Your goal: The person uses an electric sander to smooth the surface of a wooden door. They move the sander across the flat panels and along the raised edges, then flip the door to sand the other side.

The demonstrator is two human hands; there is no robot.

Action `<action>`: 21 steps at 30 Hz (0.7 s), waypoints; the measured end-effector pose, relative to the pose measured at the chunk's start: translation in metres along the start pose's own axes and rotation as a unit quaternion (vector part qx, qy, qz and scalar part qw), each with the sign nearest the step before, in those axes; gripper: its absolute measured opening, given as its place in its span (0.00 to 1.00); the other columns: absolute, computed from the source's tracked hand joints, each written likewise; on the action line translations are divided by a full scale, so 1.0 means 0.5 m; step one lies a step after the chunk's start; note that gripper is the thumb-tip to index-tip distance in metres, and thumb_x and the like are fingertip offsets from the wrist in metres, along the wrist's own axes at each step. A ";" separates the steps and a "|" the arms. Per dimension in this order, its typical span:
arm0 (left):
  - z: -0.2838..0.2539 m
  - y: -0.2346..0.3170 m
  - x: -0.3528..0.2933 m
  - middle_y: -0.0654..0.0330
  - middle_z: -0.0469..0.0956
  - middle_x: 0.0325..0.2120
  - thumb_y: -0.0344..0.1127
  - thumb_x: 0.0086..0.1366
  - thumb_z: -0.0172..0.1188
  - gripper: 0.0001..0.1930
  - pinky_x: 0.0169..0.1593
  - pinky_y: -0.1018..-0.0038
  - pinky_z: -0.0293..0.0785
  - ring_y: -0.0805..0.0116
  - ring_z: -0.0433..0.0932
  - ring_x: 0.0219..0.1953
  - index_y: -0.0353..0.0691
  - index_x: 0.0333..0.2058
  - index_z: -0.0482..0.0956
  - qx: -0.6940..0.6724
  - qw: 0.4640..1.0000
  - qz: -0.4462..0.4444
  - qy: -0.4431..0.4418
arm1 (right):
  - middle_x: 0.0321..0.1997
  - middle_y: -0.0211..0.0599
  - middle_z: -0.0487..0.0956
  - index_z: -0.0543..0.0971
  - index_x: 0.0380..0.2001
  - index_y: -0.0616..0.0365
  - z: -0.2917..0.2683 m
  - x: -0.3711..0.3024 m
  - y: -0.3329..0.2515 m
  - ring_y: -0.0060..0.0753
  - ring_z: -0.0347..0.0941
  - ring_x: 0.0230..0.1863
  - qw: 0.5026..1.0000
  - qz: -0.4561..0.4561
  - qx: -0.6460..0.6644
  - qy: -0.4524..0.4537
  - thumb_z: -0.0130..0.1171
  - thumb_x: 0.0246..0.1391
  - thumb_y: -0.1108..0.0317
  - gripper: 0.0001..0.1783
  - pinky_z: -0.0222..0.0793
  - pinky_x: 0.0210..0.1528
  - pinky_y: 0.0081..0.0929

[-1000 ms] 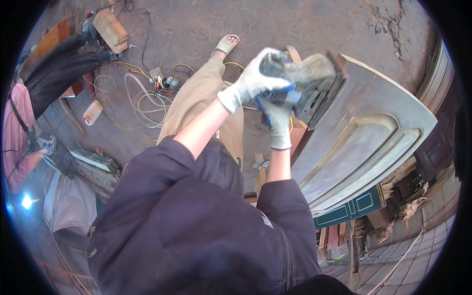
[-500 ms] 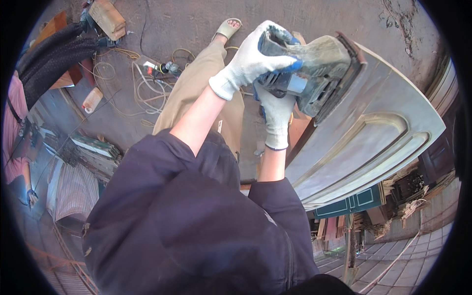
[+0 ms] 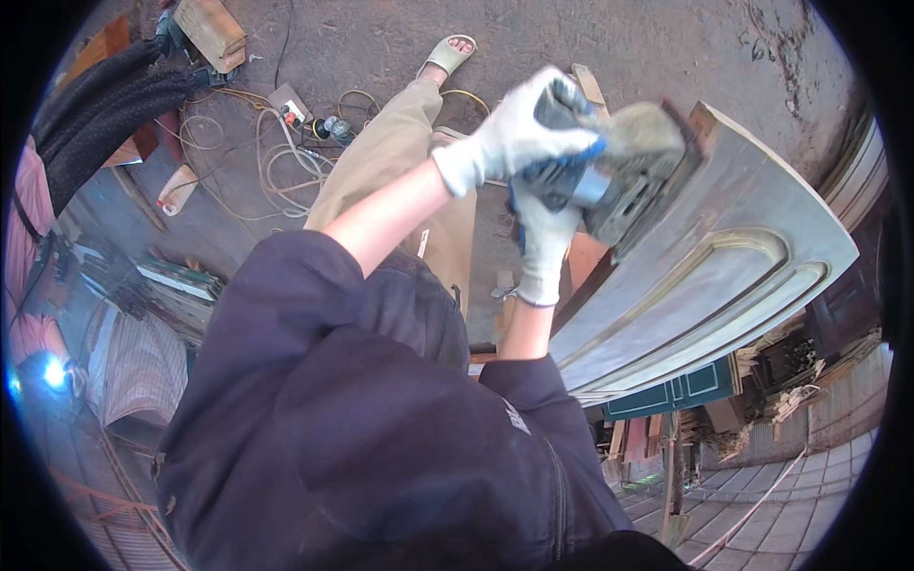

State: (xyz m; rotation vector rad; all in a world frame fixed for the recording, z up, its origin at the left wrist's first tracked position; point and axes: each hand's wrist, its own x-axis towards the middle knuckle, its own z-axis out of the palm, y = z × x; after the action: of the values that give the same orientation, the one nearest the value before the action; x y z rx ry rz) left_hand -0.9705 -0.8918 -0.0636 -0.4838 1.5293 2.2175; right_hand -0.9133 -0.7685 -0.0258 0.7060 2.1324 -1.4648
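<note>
Both my hands wear white gloves with blue palms and hold a dusty power sander point(image 3: 636, 162), which is slightly blurred. My left hand point(image 3: 533, 124) wraps round its upper handle. Below it, my right hand point(image 3: 548, 233) grips the lower side of the body; its fingers are partly hidden behind the tool. The sander's flat pad faces right, against or close to the near edge of a pale wooden door panel point(image 3: 657, 305) with raised curved mouldings. I cannot tell whether the pad touches the wood.
Cables and a hose point(image 3: 276, 157) lie coiled on the ground near a power strip point(image 3: 289, 103). A white plastic bottle point(image 3: 178, 188) lies to the left. At far left, a co-worker's pink sleeve point(image 3: 36, 333) shows beside a bright blue-white light. Wood scraps point(image 3: 790, 371) pile behind the panel.
The sander and both hands have shifted slightly down in the picture, uncovering the panel's upper corner. A bright light has appeared by the co-worker's hand at far left.
</note>
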 end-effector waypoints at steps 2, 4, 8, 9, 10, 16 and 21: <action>0.010 -0.026 -0.042 0.59 0.77 0.43 0.38 0.53 0.73 0.24 0.56 0.71 0.70 0.72 0.73 0.49 0.40 0.44 0.71 0.036 0.999 -0.025 -0.017 | 0.36 0.28 0.80 0.73 0.48 0.62 -0.017 -0.044 0.064 0.19 0.76 0.32 0.996 0.044 -0.072 0.017 0.74 0.43 0.65 0.30 0.73 0.36 0.23; 0.016 -0.031 -0.068 0.59 0.77 0.42 0.41 0.51 0.74 0.26 0.56 0.71 0.68 0.71 0.73 0.49 0.40 0.44 0.71 0.056 0.996 -0.057 -0.036 | 0.40 0.31 0.80 0.72 0.50 0.61 -0.028 -0.067 0.076 0.21 0.76 0.36 0.991 0.094 -0.093 -0.022 0.73 0.45 0.65 0.30 0.73 0.40 0.24; -0.002 0.003 -0.014 0.51 0.81 0.35 0.54 0.45 0.75 0.31 0.46 0.67 0.75 0.61 0.81 0.41 0.39 0.40 0.73 0.059 0.998 0.017 0.014 | 0.41 0.33 0.81 0.77 0.46 0.61 0.013 -0.045 0.002 0.23 0.78 0.35 0.994 0.088 0.050 0.030 0.73 0.44 0.69 0.25 0.75 0.41 0.23; -0.014 0.032 0.008 0.51 0.81 0.34 0.54 0.44 0.75 0.32 0.46 0.68 0.75 0.61 0.81 0.40 0.38 0.40 0.73 0.081 0.996 0.026 0.016 | 0.30 0.32 0.80 0.79 0.35 0.63 0.010 -0.014 0.034 0.21 0.75 0.25 0.999 0.019 0.003 0.028 0.71 0.46 0.72 0.13 0.71 0.29 0.22; -0.021 0.042 0.028 0.56 0.79 0.36 0.49 0.48 0.74 0.28 0.47 0.71 0.74 0.69 0.78 0.41 0.38 0.40 0.73 0.068 0.998 0.017 0.000 | 0.28 0.32 0.80 0.79 0.32 0.63 0.016 -0.004 0.005 0.21 0.75 0.24 0.999 0.034 0.025 0.026 0.70 0.46 0.73 0.11 0.71 0.28 0.21; 0.020 0.005 -0.068 0.57 0.78 0.38 0.48 0.48 0.74 0.29 0.50 0.70 0.72 0.67 0.77 0.45 0.40 0.43 0.72 0.079 0.995 -0.054 -0.031 | 0.30 0.34 0.80 0.74 0.43 0.62 -0.019 -0.093 0.032 0.23 0.77 0.29 0.989 0.137 0.009 0.060 0.72 0.41 0.73 0.24 0.74 0.32 0.24; 0.030 0.015 -0.094 0.54 0.79 0.38 0.50 0.45 0.74 0.31 0.51 0.69 0.72 0.62 0.78 0.43 0.39 0.42 0.72 0.095 0.993 -0.053 -0.046 | 0.36 0.36 0.80 0.71 0.48 0.63 -0.031 -0.133 0.061 0.24 0.78 0.31 0.985 0.164 0.006 0.058 0.71 0.42 0.75 0.28 0.75 0.33 0.25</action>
State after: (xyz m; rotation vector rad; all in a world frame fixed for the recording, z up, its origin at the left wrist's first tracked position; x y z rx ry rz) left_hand -0.9345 -0.8862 -0.0292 -0.3885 1.6077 1.9640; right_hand -0.8444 -0.7548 -0.0006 1.1120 1.9729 -1.2860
